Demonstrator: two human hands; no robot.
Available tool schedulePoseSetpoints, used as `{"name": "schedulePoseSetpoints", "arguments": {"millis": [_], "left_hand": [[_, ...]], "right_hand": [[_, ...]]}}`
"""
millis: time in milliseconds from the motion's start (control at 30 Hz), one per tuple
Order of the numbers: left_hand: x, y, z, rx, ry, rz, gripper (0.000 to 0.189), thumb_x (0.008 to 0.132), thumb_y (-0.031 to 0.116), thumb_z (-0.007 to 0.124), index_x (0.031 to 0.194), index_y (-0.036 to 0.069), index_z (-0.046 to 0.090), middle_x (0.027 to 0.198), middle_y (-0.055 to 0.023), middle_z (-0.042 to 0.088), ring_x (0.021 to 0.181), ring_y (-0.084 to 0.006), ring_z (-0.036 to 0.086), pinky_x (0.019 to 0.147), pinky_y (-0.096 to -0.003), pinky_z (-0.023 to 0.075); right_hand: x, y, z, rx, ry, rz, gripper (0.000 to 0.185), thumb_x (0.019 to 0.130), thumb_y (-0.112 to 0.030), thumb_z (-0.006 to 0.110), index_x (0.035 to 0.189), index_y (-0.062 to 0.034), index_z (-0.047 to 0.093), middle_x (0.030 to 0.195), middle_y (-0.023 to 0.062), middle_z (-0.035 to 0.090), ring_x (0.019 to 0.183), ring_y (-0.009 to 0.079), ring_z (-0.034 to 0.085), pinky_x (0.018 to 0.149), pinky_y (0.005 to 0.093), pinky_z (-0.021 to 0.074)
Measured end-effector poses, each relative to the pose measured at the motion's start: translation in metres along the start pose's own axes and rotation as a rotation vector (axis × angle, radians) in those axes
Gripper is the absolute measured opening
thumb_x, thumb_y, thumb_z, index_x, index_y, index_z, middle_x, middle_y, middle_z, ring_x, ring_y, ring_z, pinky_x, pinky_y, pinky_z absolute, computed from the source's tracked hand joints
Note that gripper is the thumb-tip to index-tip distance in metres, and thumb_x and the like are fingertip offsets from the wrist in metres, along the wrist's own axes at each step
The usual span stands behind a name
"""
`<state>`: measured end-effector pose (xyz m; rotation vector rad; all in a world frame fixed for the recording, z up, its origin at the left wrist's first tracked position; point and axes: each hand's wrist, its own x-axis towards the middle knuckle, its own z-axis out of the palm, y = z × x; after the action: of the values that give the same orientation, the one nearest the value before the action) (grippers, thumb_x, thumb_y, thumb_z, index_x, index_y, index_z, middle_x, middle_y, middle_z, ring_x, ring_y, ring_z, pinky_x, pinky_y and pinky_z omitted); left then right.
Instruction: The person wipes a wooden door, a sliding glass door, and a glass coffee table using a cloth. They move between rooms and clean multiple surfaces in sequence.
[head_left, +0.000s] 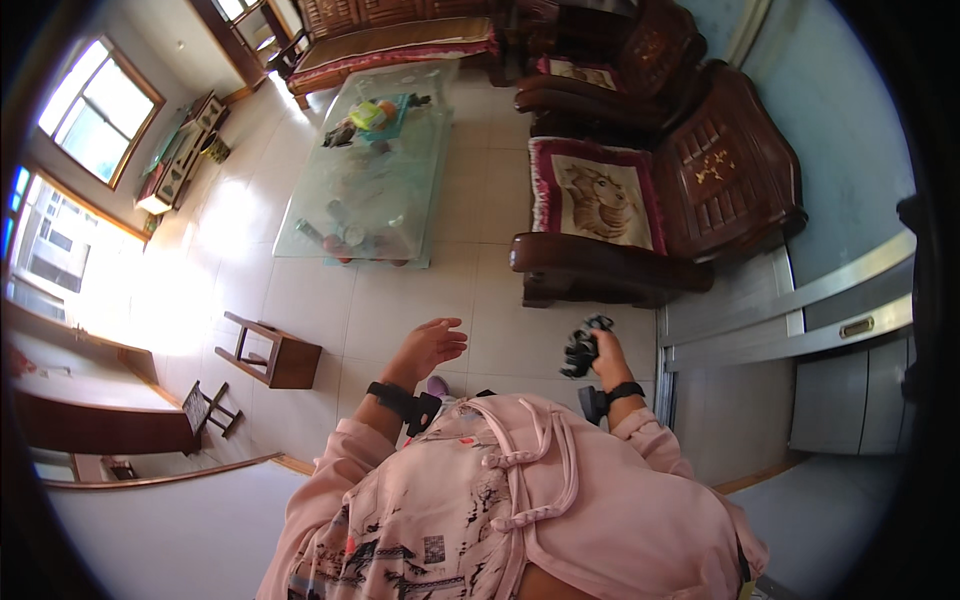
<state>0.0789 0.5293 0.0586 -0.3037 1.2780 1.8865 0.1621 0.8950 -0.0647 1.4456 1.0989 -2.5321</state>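
My right hand (609, 351) is closed around a bunched black, grey and white cloth-like item (581, 348); the folds hide what exactly it is. It hangs over the tiled floor, in front of the nearest armchair (600, 262). To the left, my left hand (431, 346) is held out above the floor with its fingers slightly apart and nothing in it. Both wrists wear black straps with small devices. Below my left hand, the tip of a purple shoe (438, 386) shows.
A glass coffee table (375, 180) ahead bears a teal tray (391, 126) with a yellow-green item. Carved wooden armchairs line the right, beside a sliding door (840, 326). A wooden stool (289, 360) lies on its side at left, near a folding stool (210, 409). A wooden sofa (397, 49) stands beyond.
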Motion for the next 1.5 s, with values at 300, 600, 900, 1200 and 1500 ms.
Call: {"name": "schedulePoseSetpoints", "arguments": {"millis": [300, 600, 900, 1200, 1500], "left_hand": [[-0.046, -0.002, -0.218, -0.367, 0.45, 0.164, 0.041, 0.096, 0.028, 0.046, 0.126, 0.001, 0.047, 0.114, -0.0223, 0.057, 0.101, -0.0303, 0.058, 0.089, -0.039, 0.0488], [-0.041, -0.041, -0.322, -0.396, 0.63, -0.103, 0.044, 0.093, 0.026, 0.047, 0.13, 0.002, 0.045, 0.115, -0.0236, 0.058, 0.096, -0.0306, 0.059, 0.082, -0.0377, 0.0509], [0.002, -0.042, -0.328, -0.241, 0.706, -0.153, 0.032, 0.091, 0.023, 0.055, 0.118, 0.007, 0.051, 0.099, -0.0172, 0.061, 0.085, -0.0259, 0.06, 0.076, -0.035, 0.051], [0.031, -0.003, -0.318, -0.22, 0.981, -0.134, 0.023, 0.091, 0.018, 0.054, 0.11, 0.006, 0.054, 0.076, -0.0074, 0.059, 0.057, -0.0152, 0.056, 0.049, -0.0254, 0.0468], [0.079, 0.046, -0.302, -0.209, 0.865, -0.098, 0.03, 0.093, 0.024, 0.054, 0.117, 0.006, 0.053, 0.088, -0.0102, 0.061, 0.069, -0.019, 0.058, 0.064, -0.0315, 0.0508]], "right_hand": [[-0.008, 0.078, -0.176, -2.327, -0.17, -0.014, 0.035, 0.083, -0.028, 0.062, 0.108, -0.0047, 0.065, 0.107, 0.0183, 0.064, 0.095, 0.0344, 0.062, 0.078, 0.0421, 0.0527], [-0.019, 0.074, -0.01, -1.656, 0.215, -0.111, 0.056, 0.07, -0.035, 0.069, 0.112, 0.0015, 0.059, 0.109, 0.0252, 0.063, 0.103, 0.0381, 0.06, 0.09, 0.0417, 0.047], [0.058, -0.001, 0.186, -1.865, 0.089, -0.274, 0.055, 0.078, -0.042, 0.061, 0.117, -0.0035, 0.057, 0.111, 0.0219, 0.063, 0.106, 0.0386, 0.058, 0.091, 0.0425, 0.0457], [0.152, -0.045, 0.336, -1.892, -0.26, -0.368, 0.056, 0.069, -0.03, 0.066, 0.123, -0.0159, 0.056, 0.101, 0.014, 0.068, 0.096, 0.0315, 0.064, 0.081, 0.0402, 0.0507], [0.184, -0.056, 0.529, -1.657, -0.692, -0.886, 0.06, 0.071, -0.023, 0.066, 0.128, -0.0114, 0.049, 0.109, 0.0205, 0.062, 0.101, 0.0392, 0.058, 0.086, 0.0446, 0.0477]]}}
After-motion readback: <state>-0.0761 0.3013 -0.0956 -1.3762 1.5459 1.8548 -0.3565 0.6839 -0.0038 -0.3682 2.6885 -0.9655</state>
